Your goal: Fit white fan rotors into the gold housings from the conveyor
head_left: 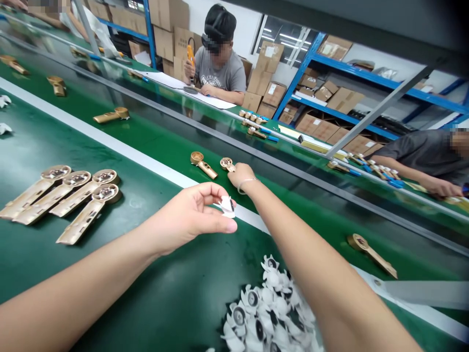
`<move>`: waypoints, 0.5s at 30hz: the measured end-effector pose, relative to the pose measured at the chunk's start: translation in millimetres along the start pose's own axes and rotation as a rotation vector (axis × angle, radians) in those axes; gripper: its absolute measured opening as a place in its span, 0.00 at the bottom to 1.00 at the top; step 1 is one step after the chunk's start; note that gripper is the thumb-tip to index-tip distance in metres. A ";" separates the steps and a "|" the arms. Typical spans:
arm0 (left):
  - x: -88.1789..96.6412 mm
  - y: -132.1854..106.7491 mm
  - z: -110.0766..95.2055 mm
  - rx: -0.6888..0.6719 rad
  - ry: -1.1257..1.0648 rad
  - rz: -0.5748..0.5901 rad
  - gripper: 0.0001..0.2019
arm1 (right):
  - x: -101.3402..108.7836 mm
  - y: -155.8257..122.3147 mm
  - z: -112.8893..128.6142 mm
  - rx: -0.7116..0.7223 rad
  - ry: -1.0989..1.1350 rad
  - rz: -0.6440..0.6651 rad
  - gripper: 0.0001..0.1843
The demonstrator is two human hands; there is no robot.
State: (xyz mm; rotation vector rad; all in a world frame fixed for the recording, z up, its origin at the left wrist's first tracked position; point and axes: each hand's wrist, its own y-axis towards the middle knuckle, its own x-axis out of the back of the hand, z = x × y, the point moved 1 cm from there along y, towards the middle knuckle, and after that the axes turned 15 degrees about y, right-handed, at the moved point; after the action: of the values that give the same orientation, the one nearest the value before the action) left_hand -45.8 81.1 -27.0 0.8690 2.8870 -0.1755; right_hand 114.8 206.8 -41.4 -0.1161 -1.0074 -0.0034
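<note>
The left hand [194, 216] pinches a small white plastic piece [227, 207] between thumb and forefinger, holding it just beside the right hand [242, 177], which curls over the round head of a small gold casing [226, 164], though whether it clamps the casing is hidden. More white pieces [269, 308] lie heaped loose on the green conveyor belt [154, 278] within reach of both hands, while four gold casings [62, 200] sit side by side with their heads turned one way, seemingly so that each can be taken up without sorting
</note>
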 end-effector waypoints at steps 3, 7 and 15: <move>-2.1 -3.2 -3.4 -0.011 -0.043 0.029 0.14 | 21.3 -66.8 -25.3 -0.015 0.200 0.015 0.15; -16.2 -12.2 -3.5 -0.014 -0.089 0.043 0.15 | 36.8 -171.1 -50.2 -0.025 0.418 0.055 0.14; -48.3 -30.3 6.7 -0.043 -0.125 -0.037 0.18 | 16.5 -242.2 -31.3 0.082 0.779 -0.110 0.12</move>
State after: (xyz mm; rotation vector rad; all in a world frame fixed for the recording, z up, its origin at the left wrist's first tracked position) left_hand -22.2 28.9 -24.1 0.7692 2.7813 -0.1643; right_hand 136.4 -36.2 -20.9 0.0200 -0.2339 -0.1003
